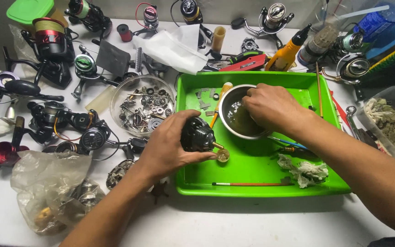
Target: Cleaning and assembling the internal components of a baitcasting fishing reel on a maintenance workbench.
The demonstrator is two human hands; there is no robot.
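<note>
Both hands are working over a bright green rectangular plastic tray that is sitting on a white counter. The left hand is curling around a glossy black rounded fishing-reel body, gripping it at the tray's left edge; a short brass shaft ending in a small pale gear is sticking out of the reel body toward the tray floor, just below the thumb. The right hand is reaching into a round stainless-steel bowl holding murky greenish liquid, with its fingertips bunching together down at the liquid; whether they are pinching something there cannot be told, since the fingers are hiding it.

Inside the tray, a thin red-handled brush is lying along the near wall, a crumpled stained white rag is resting toward the right corner, and a few small grey metal parts are lying scattered in the far left corner beside a yellow-handled tool leaning at the bowl.

Just left of the tray, a clear round shallow dish full of small screws, washers and gears is sitting on the counter. Further left, several black spinning reels are lying in a cluster, and a crumpled clear plastic bag with parts inside is lying near the front edge. Behind the tray, a yellow bottle with a black nozzle and a white cloth are resting among more reels. A clear plastic tub of dirty rags is standing at the far right.
</note>
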